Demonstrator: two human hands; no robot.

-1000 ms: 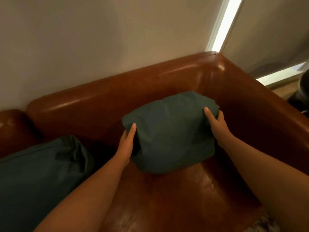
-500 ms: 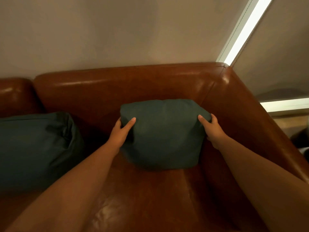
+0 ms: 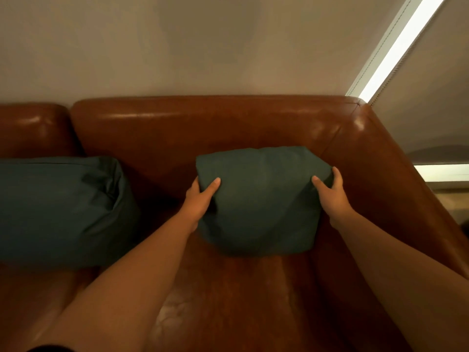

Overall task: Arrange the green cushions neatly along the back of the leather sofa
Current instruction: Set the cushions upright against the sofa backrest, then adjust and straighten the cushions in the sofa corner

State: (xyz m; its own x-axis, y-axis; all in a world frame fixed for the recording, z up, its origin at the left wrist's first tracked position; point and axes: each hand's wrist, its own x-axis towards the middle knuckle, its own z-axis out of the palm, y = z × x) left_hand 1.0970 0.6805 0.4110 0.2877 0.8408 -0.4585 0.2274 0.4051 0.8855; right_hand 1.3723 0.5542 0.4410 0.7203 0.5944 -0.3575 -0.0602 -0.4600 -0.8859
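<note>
The held green cushion (image 3: 261, 199) stands on its lower edge on the seat of the brown leather sofa (image 3: 228, 128), in the corner section near the right armrest. Its long axis runs left to right, roughly parallel to the sofa back. The broad front face is turned toward the camera and tilted back, with the top edge nearest the backrest. Whether the rear face touches the backrest cannot be told from this view.

The left hand (image 3: 200, 199) grips the cushion's upper left corner. The thumb lies across the front face and the remaining fingers wrap behind the edge, out of sight. The right hand (image 3: 332, 191) grips the upper right corner in the same manner: thumb on the front, fingers curled over the side edge. Both hands are partly closed around the fabric and in firm contact with it; the corners are pinched in slightly under the grip.

The cushion is dark green with a matte woven cover. It is plump, rounded at the lower edge, with a shallow vertical crease near the top centre. The lower left portion bulges forward onto the seat.

A second green cushion (image 3: 61, 209), larger and of the same colour, lies on the seat to the left. It is well apart from the held one, with bare leather between them. Its right end shows gathered folds.
</note>
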